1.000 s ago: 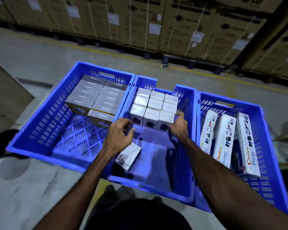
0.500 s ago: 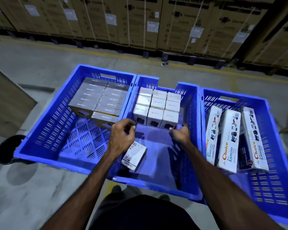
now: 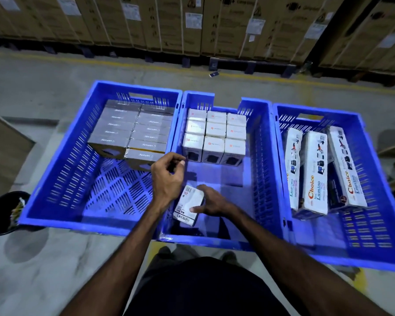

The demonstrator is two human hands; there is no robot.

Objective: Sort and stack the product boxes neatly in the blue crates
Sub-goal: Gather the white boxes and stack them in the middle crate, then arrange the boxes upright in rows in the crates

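Note:
Three blue crates stand side by side on the floor. The left crate holds grey boxes stacked at its far end. A neat block of small white boxes fills the far end of the middle crate. One loose white box lies at that crate's near left, and my right hand grips its right side, thumb on top. My left hand hovers curled over the wall between the left and middle crates and holds nothing. The right crate carries three long white "Choice" boxes, leaning lengthwise.
A black bucket sits on the floor by the left crate's near corner. A cardboard panel stands further left. Large brown cartons on pallets line the back, behind a yellow floor line. My feet are just below the middle crate.
My right hand has left the front right corner of the white box block and come back and left onto the loose white box. The left hand has barely moved.

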